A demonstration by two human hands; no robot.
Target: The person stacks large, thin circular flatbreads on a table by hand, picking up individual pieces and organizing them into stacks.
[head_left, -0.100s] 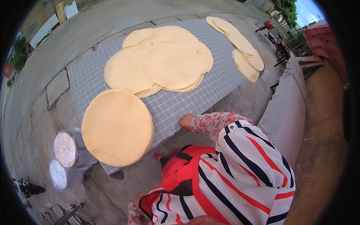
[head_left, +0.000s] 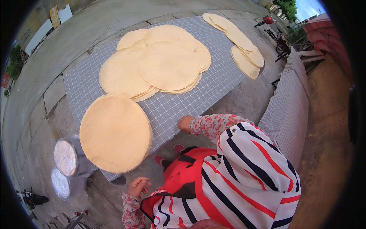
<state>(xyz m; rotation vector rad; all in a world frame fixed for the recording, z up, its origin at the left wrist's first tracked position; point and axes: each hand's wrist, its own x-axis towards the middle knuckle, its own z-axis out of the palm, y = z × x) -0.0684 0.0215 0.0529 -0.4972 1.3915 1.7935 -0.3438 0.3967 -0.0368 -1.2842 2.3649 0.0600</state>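
Note:
My right hand [head_left: 185, 124] rests at the near edge of the grey checked table top [head_left: 167, 110], its fingers curled in and no object showing in them. My left hand [head_left: 138, 187] hangs in the air just off the table's near left corner, empty, its fingers loosely bent and apart. Closest to the left hand is a thick, neat stack of round tan sheets [head_left: 115, 133], which juts past the table's left edge. Behind it lies a spread of overlapping round tan sheets [head_left: 169, 65] in several thin piles. Longer oval-looking tan sheets [head_left: 238, 40] overlap along the far right edge.
Two plastic-wrapped round bundles [head_left: 65, 157] stand on the ground left of the table. A long object under a grey checked cover [head_left: 288, 99] stands at the right. Bicycle-like vehicles [head_left: 280, 44] are parked beyond it. Boards [head_left: 40, 36] lean on the far left wall.
My left hand has risen from beside my apron toward the table corner, its fingers now showing. The right hand stays at the table edge. The whole view has shifted slightly.

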